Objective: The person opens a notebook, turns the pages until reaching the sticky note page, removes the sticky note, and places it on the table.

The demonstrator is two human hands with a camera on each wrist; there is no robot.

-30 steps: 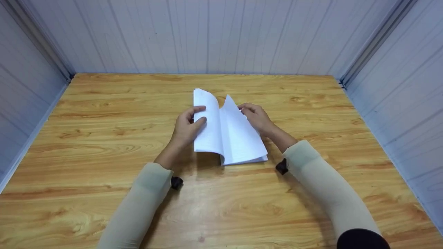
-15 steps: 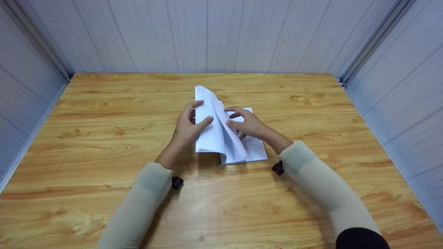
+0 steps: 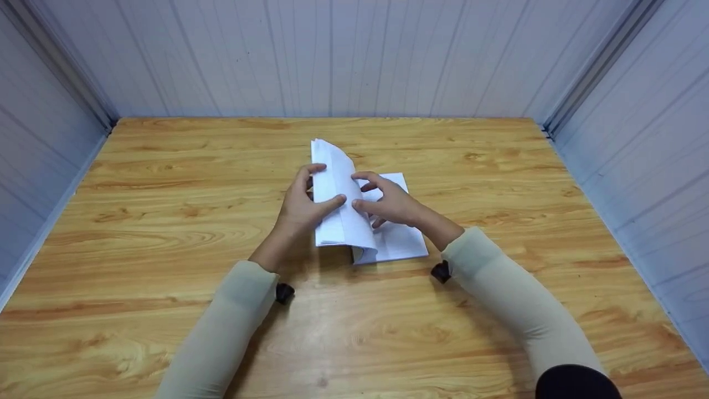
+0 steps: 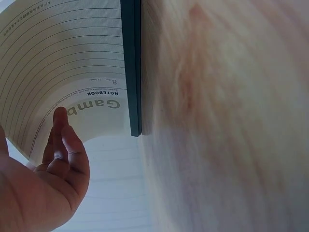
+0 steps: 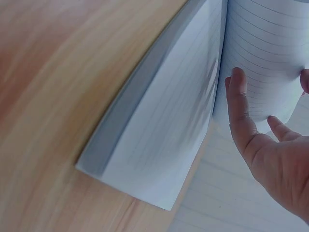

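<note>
A notebook lies open, its lined right-hand pages [image 5: 159,121] flat on the table. A raised, bowed stack of pages [image 3: 339,216] stands at its left. My left hand [image 3: 307,202] grips this stack, thumb on the facing page and fingers behind. In the left wrist view, those fingers are against a lined sheet [image 4: 82,58] printed "NOTEBOOK", beside the dark cover edge [image 4: 131,67]. My right hand [image 3: 390,202] has its thumb and index fingertips on the bowed page's right side, fingers spread and slightly bent. The right wrist view shows fingertips [image 5: 237,79] near the lined page.
The notebook rests mid-way on a wood-grain table [image 3: 194,221]. Pale panelled walls [image 3: 332,61] stand behind it and at both sides. A small black device [image 3: 284,292] is on the left wrist, another [image 3: 441,271] on the right.
My right hand has moved left from the notebook's right edge, bringing a page over onto the raised stack and uncovering the flat right-hand pages. My left hand keeps its grip, thumb slightly further right.
</note>
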